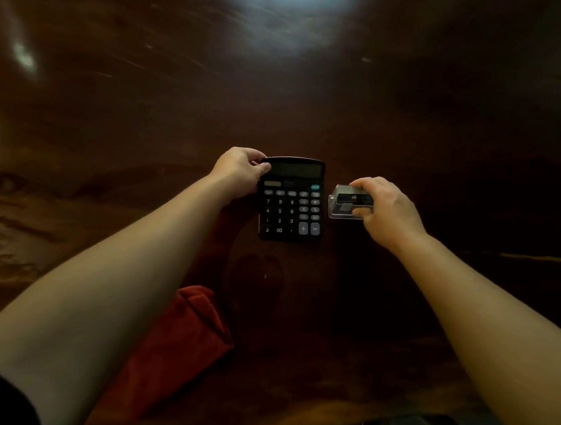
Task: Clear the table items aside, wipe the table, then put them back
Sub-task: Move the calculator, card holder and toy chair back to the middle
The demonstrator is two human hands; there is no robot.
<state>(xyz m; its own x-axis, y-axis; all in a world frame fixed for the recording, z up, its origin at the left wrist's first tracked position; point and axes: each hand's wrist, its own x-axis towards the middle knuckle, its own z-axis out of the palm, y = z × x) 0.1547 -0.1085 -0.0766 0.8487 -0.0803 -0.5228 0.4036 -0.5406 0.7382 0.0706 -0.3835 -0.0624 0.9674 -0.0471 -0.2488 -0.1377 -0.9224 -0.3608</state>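
Both arms outstretched, left hand [242, 172] and right hand [386, 207] each curled in a grip.

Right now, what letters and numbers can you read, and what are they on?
Black desk calculator, on its keys:
"7 8 9"
"4 5 6"
"2 3"
"00"
"MRC"
"GT"
"CE"
"MU"
"+"
"="
Other keys and its brand: too blurred to read.
Small clear plastic box in the right hand: label unreadable.

The flat black plastic desk calculator [291, 200] shows key legends: digits 2 to 9, 00, MRC, GT, CE, MU, plus and equals signs.
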